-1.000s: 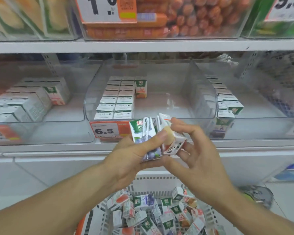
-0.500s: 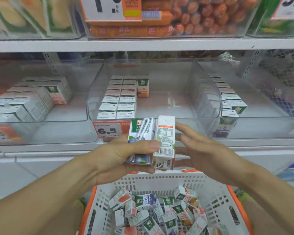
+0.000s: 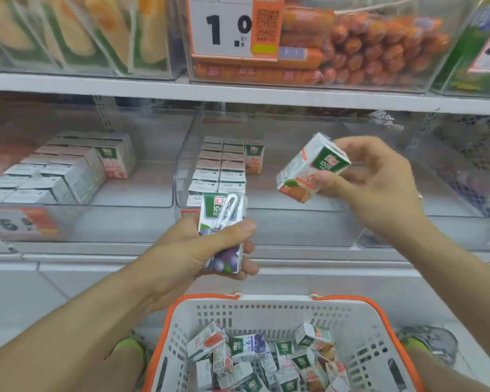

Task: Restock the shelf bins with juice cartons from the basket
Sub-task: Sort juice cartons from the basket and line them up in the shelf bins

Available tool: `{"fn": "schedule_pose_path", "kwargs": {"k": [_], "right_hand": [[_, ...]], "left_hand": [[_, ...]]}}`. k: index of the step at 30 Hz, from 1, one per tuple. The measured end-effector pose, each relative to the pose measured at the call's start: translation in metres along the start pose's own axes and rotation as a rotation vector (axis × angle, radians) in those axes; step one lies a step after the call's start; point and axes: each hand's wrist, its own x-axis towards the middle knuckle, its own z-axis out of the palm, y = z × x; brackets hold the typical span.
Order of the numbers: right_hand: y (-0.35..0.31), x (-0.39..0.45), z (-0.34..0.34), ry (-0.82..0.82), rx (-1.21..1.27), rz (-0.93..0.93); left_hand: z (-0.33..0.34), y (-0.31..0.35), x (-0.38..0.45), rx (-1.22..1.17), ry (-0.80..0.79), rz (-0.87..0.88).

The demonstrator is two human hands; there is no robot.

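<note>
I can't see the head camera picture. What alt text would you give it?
A person's left hand grips a grape juice carton and the right hand holds an orange juice carton tilted before clear shelf bins partly stocked with cartons; a white basket of cartons sits below.

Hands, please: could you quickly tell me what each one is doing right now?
Left hand: holding the grape carton.
Right hand: holding the orange carton.
</note>
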Motion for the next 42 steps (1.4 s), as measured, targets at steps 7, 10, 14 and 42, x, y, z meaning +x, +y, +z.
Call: {"fn": "schedule_pose_path", "kwargs": {"k": [7, 10, 14, 42], "right_hand": [[0.067, 0.114, 0.065, -0.106, -0.468, 0.026], [0.085, 0.145, 0.097, -0.16, -0.548, 0.126], [0.107, 0.164, 0.12, -0.126, -0.636, 0.173], [0.025, -0.062, -0.081, -0.72, -0.027, 0.113]], "left_hand": [[-0.012, -0.007, 0.005, 0.049, -0.005, -0.008], [-0.016, -0.013, 0.009, 0.073, -0.026, -0.019], [-0.021, -0.019, 0.011, 0.102, -0.066, -0.029], [0.068, -0.042, 0.041, 0.045, -0.698, -0.291]]}}
